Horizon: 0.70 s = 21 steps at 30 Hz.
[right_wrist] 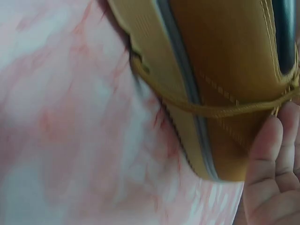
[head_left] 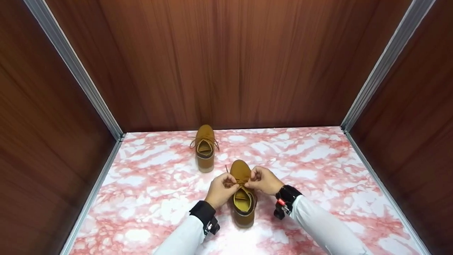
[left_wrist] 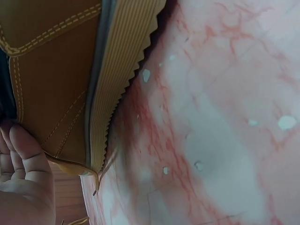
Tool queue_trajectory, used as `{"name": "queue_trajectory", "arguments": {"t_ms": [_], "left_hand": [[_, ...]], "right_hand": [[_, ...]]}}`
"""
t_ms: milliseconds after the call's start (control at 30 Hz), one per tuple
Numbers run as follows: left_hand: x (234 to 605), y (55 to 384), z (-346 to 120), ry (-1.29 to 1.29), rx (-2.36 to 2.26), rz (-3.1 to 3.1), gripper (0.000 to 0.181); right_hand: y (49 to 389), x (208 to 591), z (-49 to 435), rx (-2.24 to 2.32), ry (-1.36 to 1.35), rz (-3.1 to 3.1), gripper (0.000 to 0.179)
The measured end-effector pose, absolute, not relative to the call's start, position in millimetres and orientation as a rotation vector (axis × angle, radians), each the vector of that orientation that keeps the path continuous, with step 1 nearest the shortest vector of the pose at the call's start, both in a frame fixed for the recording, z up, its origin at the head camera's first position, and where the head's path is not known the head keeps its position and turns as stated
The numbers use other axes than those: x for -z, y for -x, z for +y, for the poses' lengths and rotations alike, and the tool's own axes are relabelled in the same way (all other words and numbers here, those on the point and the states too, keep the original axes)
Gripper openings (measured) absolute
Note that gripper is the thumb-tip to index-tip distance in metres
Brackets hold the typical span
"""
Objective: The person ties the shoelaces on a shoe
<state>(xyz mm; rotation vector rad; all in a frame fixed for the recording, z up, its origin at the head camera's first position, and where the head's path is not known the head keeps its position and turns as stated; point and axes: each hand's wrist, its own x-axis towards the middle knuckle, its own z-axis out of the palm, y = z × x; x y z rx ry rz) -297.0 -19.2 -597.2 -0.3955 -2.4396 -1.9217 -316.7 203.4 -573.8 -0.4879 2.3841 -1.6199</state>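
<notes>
A tan lace-up shoe (head_left: 240, 168) stands on the floor with its toe pointing away from me and its heel toward me. At its throat my left hand (head_left: 222, 190) pinches the shoelace (head_left: 242, 182) from the left side. From the right, my right hand (head_left: 267, 181) pinches the same lace between thumb and fingertips. Loose lace (right_wrist: 215, 111) crosses the shoe's side and hangs over the sole in the right wrist view. In the left wrist view a lace end (left_wrist: 96, 183) dangles past the sole near my fingers (left_wrist: 28, 145).
A matching tan shoe (head_left: 205, 132), laces spread to both sides, stands farther back and left, near the wood-grain back wall (head_left: 226, 71). The floor (head_left: 159, 198) has a pink and white marbled pattern. Wood-grain side walls and metal corner strips (head_left: 375, 67) bound the space.
</notes>
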Motion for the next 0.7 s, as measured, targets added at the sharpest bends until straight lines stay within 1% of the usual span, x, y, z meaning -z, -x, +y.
{"name": "queue_trajectory", "arguments": {"t_ms": [233, 700], "left_hand": [[597, 297, -20, 0.401, 1.903, -2.438, 0.013], [596, 296, -21, 0.438, 1.925, -2.41, 0.011]], "right_hand": [[315, 576, 216, 1.509, 0.55, 2.276, 0.025], [317, 571, 202, 1.557, 0.457, 2.241, 0.026]]}}
